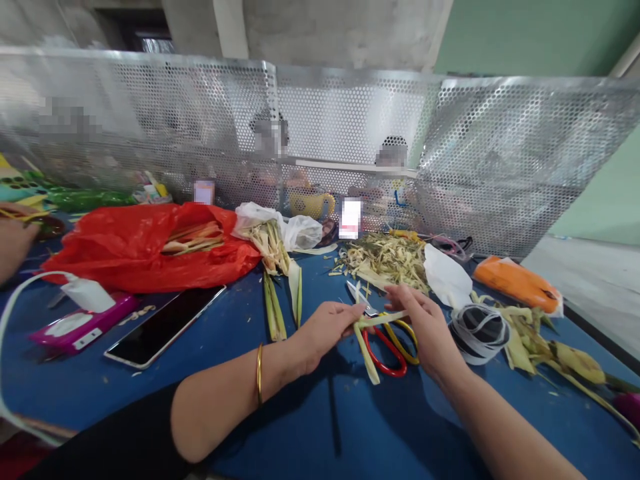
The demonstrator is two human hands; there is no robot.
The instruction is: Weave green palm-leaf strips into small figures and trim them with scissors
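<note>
My left hand, with a gold bangle at the wrist, pinches a pale green leaf strip near its knotted or folded top. One end of the strip hangs down; another runs right to my right hand, whose thumb and fingers close on it. Behind and below the strip, scissors with one red and one yellow handle lie on the blue table, blades pointing up-left. A roll of grey-white band stands right of my right hand.
At left are a red bag of strips, a phone and a purple power strip. Leaf stalks and a shred pile lie farther back, before a perforated metal screen. Another person's hand is far left.
</note>
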